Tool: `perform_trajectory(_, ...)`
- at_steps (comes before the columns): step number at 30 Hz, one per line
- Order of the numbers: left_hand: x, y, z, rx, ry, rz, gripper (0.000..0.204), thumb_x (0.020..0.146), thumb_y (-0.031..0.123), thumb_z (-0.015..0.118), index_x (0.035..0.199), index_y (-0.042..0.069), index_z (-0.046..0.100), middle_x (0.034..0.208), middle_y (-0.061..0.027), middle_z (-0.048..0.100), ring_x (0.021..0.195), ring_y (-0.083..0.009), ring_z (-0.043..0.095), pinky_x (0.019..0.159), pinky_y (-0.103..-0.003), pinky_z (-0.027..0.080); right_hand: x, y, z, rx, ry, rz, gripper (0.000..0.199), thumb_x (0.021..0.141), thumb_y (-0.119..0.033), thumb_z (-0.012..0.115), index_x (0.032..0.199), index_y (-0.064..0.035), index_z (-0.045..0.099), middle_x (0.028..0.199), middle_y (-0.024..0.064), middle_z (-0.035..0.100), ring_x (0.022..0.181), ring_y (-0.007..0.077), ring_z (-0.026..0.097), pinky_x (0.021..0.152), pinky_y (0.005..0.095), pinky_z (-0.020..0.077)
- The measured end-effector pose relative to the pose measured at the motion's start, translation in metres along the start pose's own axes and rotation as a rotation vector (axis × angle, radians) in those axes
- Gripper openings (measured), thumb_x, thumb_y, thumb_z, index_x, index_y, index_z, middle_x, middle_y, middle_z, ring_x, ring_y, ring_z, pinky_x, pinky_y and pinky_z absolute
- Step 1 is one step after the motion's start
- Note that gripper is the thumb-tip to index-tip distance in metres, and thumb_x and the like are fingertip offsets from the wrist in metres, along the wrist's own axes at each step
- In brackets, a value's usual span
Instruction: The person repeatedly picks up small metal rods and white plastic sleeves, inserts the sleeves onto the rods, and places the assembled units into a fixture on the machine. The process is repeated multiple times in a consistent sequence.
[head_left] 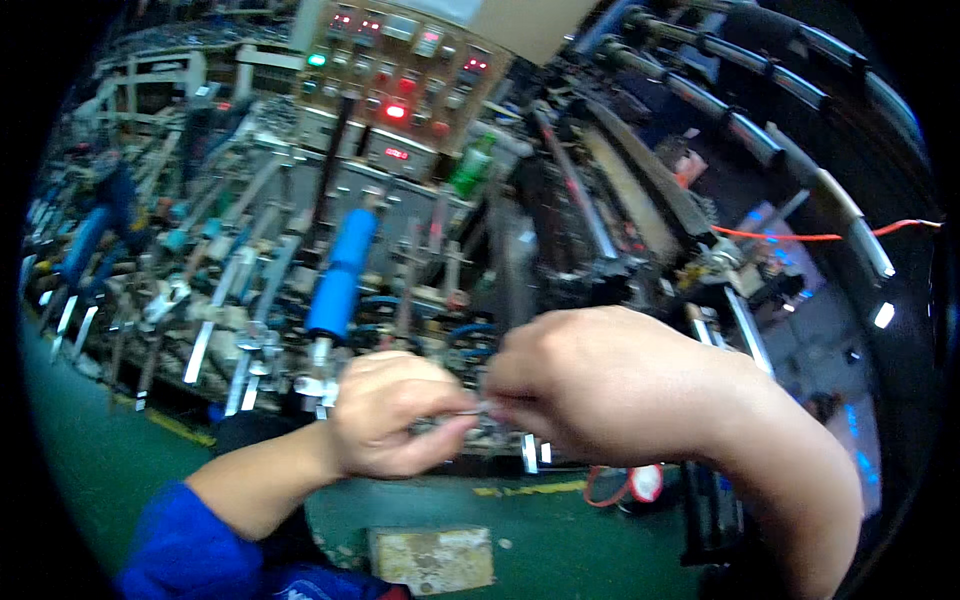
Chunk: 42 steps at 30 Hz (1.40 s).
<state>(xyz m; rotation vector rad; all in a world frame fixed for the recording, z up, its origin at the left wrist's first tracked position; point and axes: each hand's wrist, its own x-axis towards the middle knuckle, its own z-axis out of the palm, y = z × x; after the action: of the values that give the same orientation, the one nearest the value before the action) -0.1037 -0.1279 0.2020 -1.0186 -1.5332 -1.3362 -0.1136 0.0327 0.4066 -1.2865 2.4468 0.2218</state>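
Greyish and blurred, a small thin piece (479, 409) lies between the two hands at the near middle. The bare left hand (398, 415) pinches it between thumb and forefinger; the bare right hand (580, 375) curls its fingers in close from the right, but whether they grip it I cannot tell. Slightly farther and left, a bright blue cylindrical roller (342, 275) slants above metal-strewn machinery (240, 260).

A stained pale block (434, 561) lies on green floor (560, 545).
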Motion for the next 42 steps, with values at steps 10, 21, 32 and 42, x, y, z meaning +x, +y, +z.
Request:
perform_trajectory(10, 0.003, 0.004, 0.002, -0.089, -0.111, -0.108, 0.017, 0.081, 0.008, 0.081, 0.091, 0.003, 0.069, 0.082, -0.0111, 0.072, 0.068, -0.0258, 0.070, 0.060, -0.034, 0.053, 0.005, -0.002, 0.002, 0.042, -0.134, 0.076, 0.024, 0.091, -0.023, 0.063, 0.088, -0.0007, 0.073, 0.086, 0.0221, 0.072, 0.087, 0.0407, 0.071, 0.080, 0.0488, 0.0570)
perform_trajectory(21, 0.007, 0.007, 0.004, -0.171, -0.162, -0.237, 0.011, 0.090, 0.010, 0.074, 0.090, 0.000, 0.070, 0.077, -0.0112, 0.068, 0.065, -0.0268, 0.065, 0.058, -0.035, 0.050, -0.002, 0.009, -0.014, 0.101, -0.139, 0.086, 0.025, 0.097, -0.025, 0.062, 0.094, -0.0021, 0.073, 0.088, 0.0212, 0.072, 0.088, 0.0412, 0.070, 0.080, 0.0487, 0.0560)
perform_trajectory(32, 0.011, 0.013, -0.005, -0.162, -0.209, -0.264, 0.011, 0.093, 0.009, 0.071, 0.091, -0.002, 0.071, 0.077, -0.0118, 0.068, 0.064, -0.0256, 0.064, 0.058, -0.035, 0.049, -0.007, 0.005, -0.037, 0.103, -0.215, 0.212, 0.027, 0.098, -0.026, 0.063, 0.097, -0.0022, 0.075, 0.083, 0.0217, 0.071, 0.085, 0.0403, 0.069, 0.079, 0.0466, 0.0551)
perform_trajectory(42, 0.011, 0.007, 0.003, -0.158, -0.180, -0.260, 0.011, 0.093, 0.008, 0.071, 0.093, -0.002, 0.072, 0.077, -0.0119, 0.069, 0.065, -0.0238, 0.065, 0.058, -0.034, 0.050, -0.014, 0.011, -0.044, 0.106, -0.221, 0.305, 0.027, 0.098, -0.027, 0.064, 0.098, -0.0026, 0.076, 0.083, 0.0217, 0.071, 0.083, 0.0392, 0.069, 0.079, 0.0455, 0.0544)
